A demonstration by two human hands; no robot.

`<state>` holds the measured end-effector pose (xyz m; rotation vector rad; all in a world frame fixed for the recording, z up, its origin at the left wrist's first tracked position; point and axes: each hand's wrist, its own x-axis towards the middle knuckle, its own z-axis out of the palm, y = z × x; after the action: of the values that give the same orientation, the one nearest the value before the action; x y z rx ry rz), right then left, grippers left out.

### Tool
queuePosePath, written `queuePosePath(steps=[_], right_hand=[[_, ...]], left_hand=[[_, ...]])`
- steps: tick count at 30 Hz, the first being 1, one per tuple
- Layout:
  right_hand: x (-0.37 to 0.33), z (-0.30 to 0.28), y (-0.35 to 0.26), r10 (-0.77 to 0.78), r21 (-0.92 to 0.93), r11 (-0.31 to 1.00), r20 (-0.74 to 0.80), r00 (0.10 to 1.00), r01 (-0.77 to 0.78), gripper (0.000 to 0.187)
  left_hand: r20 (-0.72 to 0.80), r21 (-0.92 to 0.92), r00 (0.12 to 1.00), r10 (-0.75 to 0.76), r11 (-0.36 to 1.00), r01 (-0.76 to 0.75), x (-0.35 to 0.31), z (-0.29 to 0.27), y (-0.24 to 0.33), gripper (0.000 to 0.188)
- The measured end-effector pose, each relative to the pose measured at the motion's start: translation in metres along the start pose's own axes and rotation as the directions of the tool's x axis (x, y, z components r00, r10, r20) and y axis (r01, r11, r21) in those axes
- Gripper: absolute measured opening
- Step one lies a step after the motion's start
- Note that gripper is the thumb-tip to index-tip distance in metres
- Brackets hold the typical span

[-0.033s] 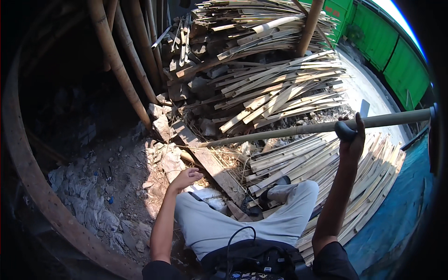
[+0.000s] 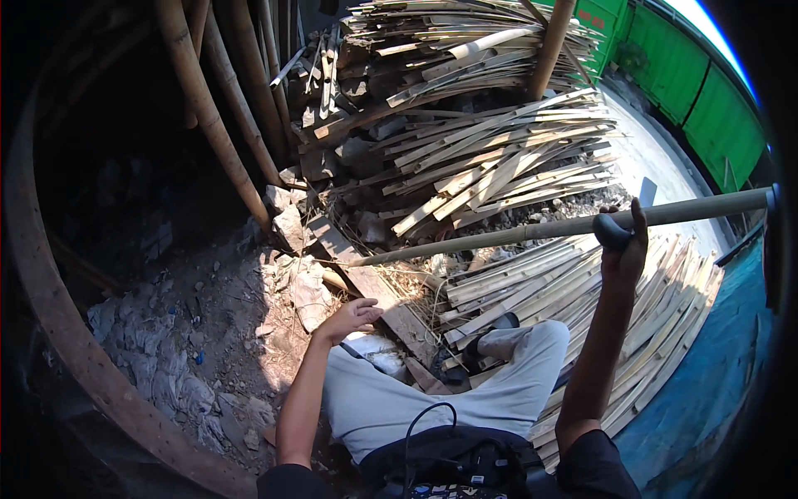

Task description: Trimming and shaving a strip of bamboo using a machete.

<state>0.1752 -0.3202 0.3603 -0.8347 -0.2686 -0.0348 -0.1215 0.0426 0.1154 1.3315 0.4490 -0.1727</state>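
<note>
My right hand (image 2: 625, 254) is closed around the dark rounded handle (image 2: 612, 233) of a broad-bladed knife. Its grey blade (image 2: 648, 190) shows just beyond a long bamboo pole (image 2: 515, 236), and my fingers reach up against the pole. The pole slants from the right edge down to a wooden plank (image 2: 384, 298), where its thin end lies. Near that plank, my left hand (image 2: 349, 320) hangs over my left knee with fingers loosely stretched and nothing in them. Split bamboo strips (image 2: 532, 283) lie beneath the pole, beside my right leg.
More bundles of split bamboo (image 2: 507, 162) are stacked ahead. Upright bamboo posts (image 2: 212, 121) stand at left, another post (image 2: 553, 50) at the far right. Stones (image 2: 288, 226) and rubble cover the ground. A blue tarp (image 2: 706, 358) lies right; green metal panels (image 2: 698, 91) stand behind.
My left hand has moved right and slightly up, towards the plank. My right hand and the bamboo pole have barely shifted.
</note>
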Motion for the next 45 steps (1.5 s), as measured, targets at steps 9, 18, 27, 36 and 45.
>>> queuePosePath(steps=[9, 18, 27, 36, 45], right_hand=[[-0.018, 0.019, 0.014, 0.309, 0.275, 0.927, -0.169, 0.936, -0.256, 0.042], [-0.054, 0.013, 0.075, 0.624, 0.204, 0.778, -0.14, 0.769, -0.594, 0.052], [-0.151, 0.044, 0.177, 0.919, 0.329, 0.387, -0.064, 0.389, -0.861, 0.029], [-0.241, -0.045, 0.252, 0.999, 0.108, 0.039, 0.026, 0.042, -0.993, 0.024], [-0.228, -0.127, 0.252, 0.885, -0.829, 0.046, -0.225, 0.407, -0.557, 0.039]], left_hand=[[-0.165, -0.641, 0.789, 0.591, 0.544, -0.542, 0.05, 0.092, 0.02, 0.099], [-0.496, -0.186, 0.311, 0.811, 0.25, -0.95, -0.042, 0.029, 0.064, 0.032], [-0.802, 0.255, -0.142, 0.58, 0.118, -0.96, -0.175, 0.013, 0.175, 0.02], [-0.568, 0.536, -0.23, 0.79, 0.143, -0.832, -0.227, -0.002, 0.251, 0.022], [-0.578, 0.64, -0.213, 0.788, 0.276, -0.717, -0.188, 0.041, 0.314, 0.003]])
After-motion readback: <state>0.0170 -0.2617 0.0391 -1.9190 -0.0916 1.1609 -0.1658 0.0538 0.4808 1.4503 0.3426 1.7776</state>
